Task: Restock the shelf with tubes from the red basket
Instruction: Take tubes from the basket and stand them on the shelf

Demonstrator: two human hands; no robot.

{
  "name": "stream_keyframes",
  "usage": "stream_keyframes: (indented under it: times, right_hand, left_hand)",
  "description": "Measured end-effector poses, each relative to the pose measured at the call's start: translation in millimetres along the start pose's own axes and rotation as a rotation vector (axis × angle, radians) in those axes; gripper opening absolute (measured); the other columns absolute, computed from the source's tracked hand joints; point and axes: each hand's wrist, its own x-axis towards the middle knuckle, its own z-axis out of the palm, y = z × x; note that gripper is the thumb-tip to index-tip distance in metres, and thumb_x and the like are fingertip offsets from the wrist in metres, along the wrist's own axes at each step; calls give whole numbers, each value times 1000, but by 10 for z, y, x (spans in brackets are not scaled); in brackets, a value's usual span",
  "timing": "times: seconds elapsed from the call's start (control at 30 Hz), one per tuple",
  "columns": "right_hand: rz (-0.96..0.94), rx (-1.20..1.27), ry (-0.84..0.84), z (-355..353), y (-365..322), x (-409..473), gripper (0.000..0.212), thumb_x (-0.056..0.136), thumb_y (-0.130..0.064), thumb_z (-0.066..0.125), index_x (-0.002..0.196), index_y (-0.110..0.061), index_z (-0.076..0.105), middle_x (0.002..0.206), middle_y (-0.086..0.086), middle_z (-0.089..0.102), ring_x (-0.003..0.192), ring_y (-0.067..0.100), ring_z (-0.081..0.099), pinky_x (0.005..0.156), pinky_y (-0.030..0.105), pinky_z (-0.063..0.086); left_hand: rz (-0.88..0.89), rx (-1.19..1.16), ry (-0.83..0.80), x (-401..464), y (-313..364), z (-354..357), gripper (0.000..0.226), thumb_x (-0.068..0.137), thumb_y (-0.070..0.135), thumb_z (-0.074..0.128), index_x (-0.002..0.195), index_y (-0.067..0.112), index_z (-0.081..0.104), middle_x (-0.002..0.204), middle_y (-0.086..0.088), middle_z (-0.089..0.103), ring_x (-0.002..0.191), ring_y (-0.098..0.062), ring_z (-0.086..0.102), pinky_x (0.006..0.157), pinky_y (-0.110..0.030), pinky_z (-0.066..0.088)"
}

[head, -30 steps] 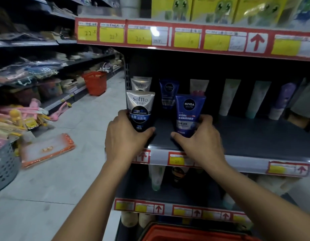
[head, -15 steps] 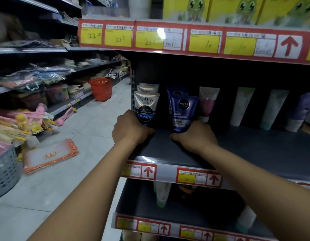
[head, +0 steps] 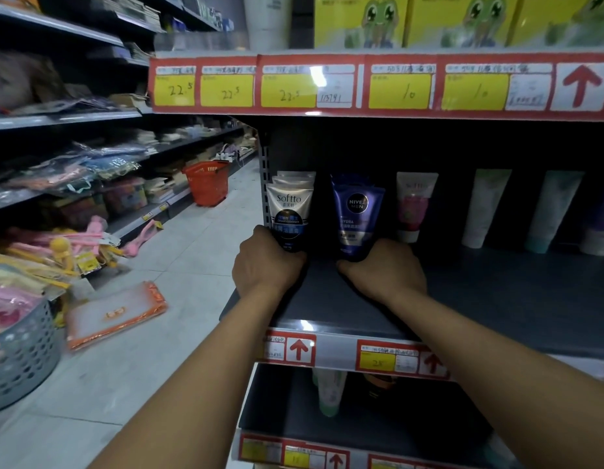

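The left hand (head: 265, 265) is curling around the bottom of a white Softto tube (head: 288, 216), fingers wrapped behind it and thumb at the front, and the tube is standing upright, cap down, on the dark shelf (head: 496, 292). The right hand (head: 385, 270) is gripping the base of a blue Nivea Men tube (head: 356, 220) in the same way, that tube also standing upright on the shelf just to the right of the white one, a narrow gap lying between them. Both forearms are reaching in over the shelf's front edge.

Behind the Softto tube more tubes of the same kind (head: 295, 179) are lining up toward the back, and another blue tube is showing behind the Nivea one. Farther right along the shelf a white tube with a pink label (head: 414, 206) is standing, then two pale tubes (head: 486, 208) and further ones at the picture's edge, well apart from the hands.

Red and yellow price labels (head: 288, 89) are running along the shelf above, and yellow boxes (head: 361, 20) are sitting on top of it. Down the aisle to the left a red basket (head: 206, 182) is standing on the floor beside the opposite shelving, well away from the hands. A grey perforated basket (head: 20, 353) and an orange-edged package (head: 114, 314) are lying nearer on the left.
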Motion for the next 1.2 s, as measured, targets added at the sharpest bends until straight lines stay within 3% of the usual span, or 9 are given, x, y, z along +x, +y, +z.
stream_keyframes:
  times: [0.17,0.53,0.73,0.87,1.0,1.1,1.2]
  right_hand:
    - [-11,15,-20,2,32,24,44,76,-62,72,105,-29,69,97,-4,71,86,20,67,66,29,53]
    - [-15,-9,-25,57,54,84,53,75,-69,68,109,-29,70,101,-2,72,86,21,68,71,34,59]
    - [-27,19,-84,9,76,110,56,76,-67,73,117,-29,69,109,-3,72,93,20,68,71,28,52]
    - [-41,10,-187,-53,84,115,58,77,-66,75,119,-26,69,112,-2,71,96,19,67,79,29,54]
    - [3,84,-295,-278,197,96,63,82,-49,79,134,-17,63,129,2,66,113,20,63,86,24,47]
    - [33,220,-318,-455,340,4,59,87,-34,78,140,-15,58,133,3,65,116,19,62,98,27,48]
    - [48,374,-339,-599,449,-158,53,90,-25,75,139,-13,58,128,2,68,116,17,63,103,28,47]
  left_hand:
    - [0,12,23,25,-4,11,59,71,58,78,113,19,66,109,-7,72,97,-33,69,74,-36,53]
    - [16,0,22,45,-27,10,60,74,54,80,119,18,65,115,-7,72,104,-32,68,73,-33,47]
    - [2,33,-27,84,-48,35,70,70,56,85,123,15,64,118,-8,72,107,-32,68,74,-33,48]
    - [-44,1,-88,87,-45,-26,85,70,49,91,132,7,50,131,-15,62,119,-35,62,80,-35,46]
    - [-67,27,-202,32,27,-174,99,68,44,94,139,3,40,140,-19,52,128,-36,54,97,-40,49]
    - [-95,75,-263,-82,127,-304,106,68,41,95,145,1,33,146,-22,45,132,-37,51,100,-40,48]
    - [-90,98,-234,-306,224,-377,91,75,28,90,144,4,35,145,-22,40,127,-41,54,99,-41,49]
